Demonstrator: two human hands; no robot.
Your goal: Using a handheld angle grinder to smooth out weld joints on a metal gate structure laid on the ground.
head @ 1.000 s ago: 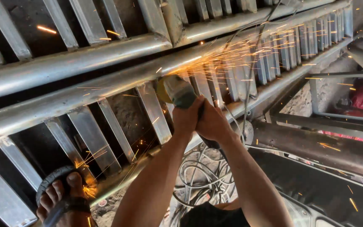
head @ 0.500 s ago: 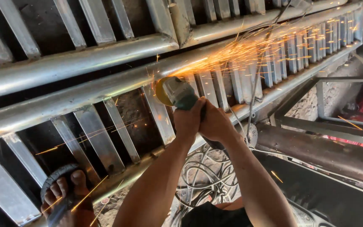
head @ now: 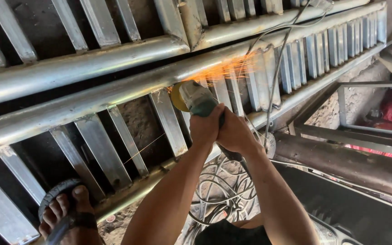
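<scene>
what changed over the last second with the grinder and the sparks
The angle grinder slid a little left along the metal rail, and the spark spray shrank to a short burst. Both hands, left hand and right hand, stay clamped on it; the sandalled foot stays put.

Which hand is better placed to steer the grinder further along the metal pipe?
Left, probably: the left hand grips nearest the angle grinder head; the right hand holds behind it.

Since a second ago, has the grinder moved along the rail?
Cannot tell. The angle grinder, gripped by both hands, the left hand and right hand, sits under the long rail throughout; the camera shifted too.
</scene>
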